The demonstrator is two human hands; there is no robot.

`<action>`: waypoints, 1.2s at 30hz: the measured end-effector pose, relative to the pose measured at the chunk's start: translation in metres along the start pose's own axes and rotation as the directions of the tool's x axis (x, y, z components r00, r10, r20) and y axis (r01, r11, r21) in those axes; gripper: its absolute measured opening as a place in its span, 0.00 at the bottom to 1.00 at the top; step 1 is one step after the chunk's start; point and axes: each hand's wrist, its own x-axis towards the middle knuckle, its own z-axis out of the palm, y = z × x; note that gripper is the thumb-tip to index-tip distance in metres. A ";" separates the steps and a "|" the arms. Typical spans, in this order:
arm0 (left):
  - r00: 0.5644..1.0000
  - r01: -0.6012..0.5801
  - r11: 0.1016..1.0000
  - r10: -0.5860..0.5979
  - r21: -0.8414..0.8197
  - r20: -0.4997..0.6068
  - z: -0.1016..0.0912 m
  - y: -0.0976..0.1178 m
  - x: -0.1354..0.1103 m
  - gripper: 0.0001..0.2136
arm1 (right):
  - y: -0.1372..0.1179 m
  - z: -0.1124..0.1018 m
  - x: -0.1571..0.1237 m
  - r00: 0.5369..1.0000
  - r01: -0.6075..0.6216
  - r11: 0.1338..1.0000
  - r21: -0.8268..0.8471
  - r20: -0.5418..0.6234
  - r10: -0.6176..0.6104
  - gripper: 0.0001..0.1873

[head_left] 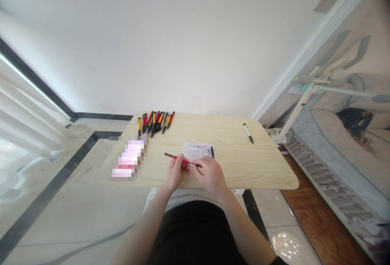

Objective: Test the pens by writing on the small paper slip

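My left hand point(176, 172) is closed around a red pen barrel point(174, 157) that points up and to the left over the wooden table point(258, 163). My right hand point(210, 173) pinches something thin at the pen's near end, perhaps its refill; I cannot make it out. Just behind my hands lies a small printed paper slip point(196, 150) with a short black piece point(212, 151) on its right side. A pile of several red, yellow and black pens point(155, 121) lies at the table's far left.
A single white and black pen point(248, 132) lies at the far right of the table. A blurred pink and white packet point(129, 157) sits at the near left. A white stand point(300, 108) and a sofa point(350, 135) are to the right of the table.
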 end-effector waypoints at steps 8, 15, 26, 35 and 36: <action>1.000 0.019 0.999 -0.018 0.046 -0.018 0.000 0.002 0.000 0.18 | 0.004 -0.004 -0.005 1.000 -0.030 1.000 0.005 -0.004 0.030 0.07; 0.999 0.023 0.999 -0.021 0.044 -0.041 0.000 0.001 0.000 0.18 | 0.008 -0.008 -0.009 0.998 -0.039 0.999 0.019 -0.049 0.040 0.08; 0.999 0.009 0.999 -0.008 0.032 -0.053 0.002 0.000 0.000 0.17 | 0.017 -0.014 -0.020 0.997 -0.059 0.998 0.002 -0.058 0.059 0.06; 0.999 0.010 0.997 -0.008 0.076 -0.039 0.002 0.003 -0.001 0.18 | 0.027 -0.019 -0.029 0.994 -0.081 0.996 -0.022 -0.075 0.079 0.06; 0.999 0.011 0.996 -0.008 0.084 -0.036 0.002 0.003 -0.001 0.18 | 0.029 -0.020 -0.030 0.993 -0.087 0.996 -0.025 -0.080 0.085 0.06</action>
